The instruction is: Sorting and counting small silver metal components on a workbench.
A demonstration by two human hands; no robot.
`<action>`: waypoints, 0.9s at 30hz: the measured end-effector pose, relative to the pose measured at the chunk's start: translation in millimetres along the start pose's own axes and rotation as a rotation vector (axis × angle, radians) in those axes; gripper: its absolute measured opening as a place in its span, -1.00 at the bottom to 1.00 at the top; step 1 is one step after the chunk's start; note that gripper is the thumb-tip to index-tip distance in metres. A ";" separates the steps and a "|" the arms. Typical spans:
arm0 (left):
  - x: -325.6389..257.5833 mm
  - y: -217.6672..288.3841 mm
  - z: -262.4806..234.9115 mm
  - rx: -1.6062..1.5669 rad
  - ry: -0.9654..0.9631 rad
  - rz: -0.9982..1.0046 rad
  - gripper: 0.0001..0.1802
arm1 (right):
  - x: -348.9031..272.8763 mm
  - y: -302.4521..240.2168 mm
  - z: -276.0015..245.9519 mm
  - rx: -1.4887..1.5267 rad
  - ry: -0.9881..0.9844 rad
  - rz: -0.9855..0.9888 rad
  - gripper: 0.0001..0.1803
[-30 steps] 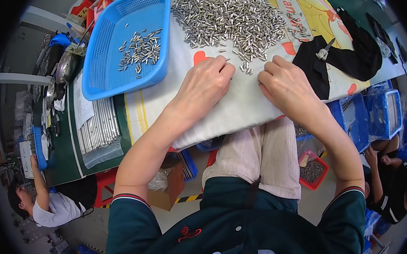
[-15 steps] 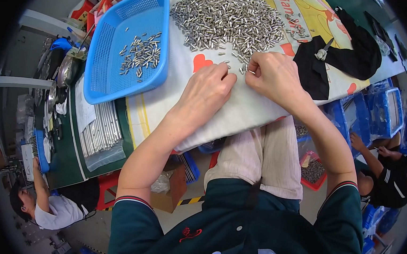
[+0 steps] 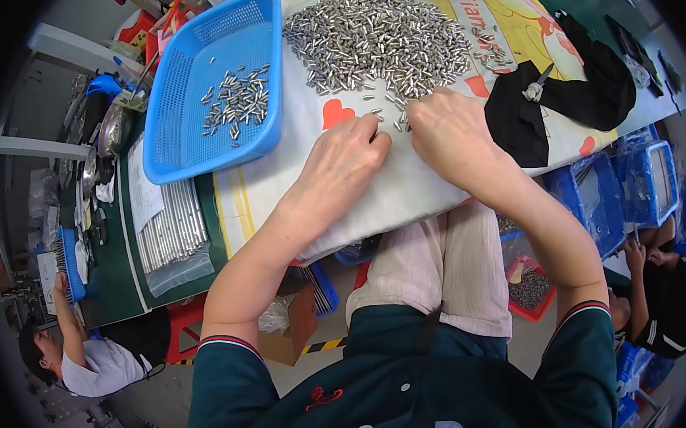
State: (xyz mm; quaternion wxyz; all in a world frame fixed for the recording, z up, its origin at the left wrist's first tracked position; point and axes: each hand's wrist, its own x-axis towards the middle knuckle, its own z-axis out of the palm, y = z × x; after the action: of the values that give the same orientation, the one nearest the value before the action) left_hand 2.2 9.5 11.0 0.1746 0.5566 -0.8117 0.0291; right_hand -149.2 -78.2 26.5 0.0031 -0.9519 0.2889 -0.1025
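A broad pile of small silvery metal pins [image 3: 375, 37] covers the far middle of the cloth-topped table. A few loose pins [image 3: 378, 115] lie between the pile and my hands. My left hand [image 3: 343, 157] rests on the cloth, fingers curled into a pinch by those pins; what they hold, if anything, is hidden. Bent at the wrist, my right hand [image 3: 447, 130] is closed at the pile's near edge, its fingertips tucked out of sight among pins. To the left, a blue perforated plastic basket [image 3: 169, 134] contains a smaller heap of the same pins [image 3: 243, 100].
Black cloth [image 3: 517, 119] with a small blade tool [image 3: 539, 83] on it lies on the right. Bagged metal rods [image 3: 173, 230] sit left of the table cloth. Blue crates [image 3: 599, 188] and a red bin [image 3: 532, 295] stand below on the right. Two people work nearby.
The view has shifted slightly. Both hands stay close to the pile with their fingers closed; the right fingertips have turned further down toward the pins.
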 end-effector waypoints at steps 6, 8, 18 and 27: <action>2.0 5.7 -4.5 0.097 0.010 0.035 -0.93 | 0.2 -9.9 -7.5 -0.151 -0.036 -0.064 -0.94; 1.7 8.3 -5.7 0.111 -0.011 -0.001 -0.93 | -2.2 -9.6 -4.2 -0.160 -0.009 -0.076 -0.95; 2.4 -0.7 1.8 0.071 0.039 -0.029 -0.88 | -16.7 7.0 22.9 0.361 0.397 0.067 -0.92; 11.5 5.1 4.9 -0.862 0.419 -0.337 -0.88 | -19.7 -14.2 28.5 0.954 0.574 0.208 -0.88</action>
State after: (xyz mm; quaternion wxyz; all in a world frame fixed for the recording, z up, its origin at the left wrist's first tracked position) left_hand -7.3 0.0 10.8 0.5497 0.5394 -0.5963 -0.2264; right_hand -151.8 -57.0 -4.3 0.3645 -0.7454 0.2922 -0.4756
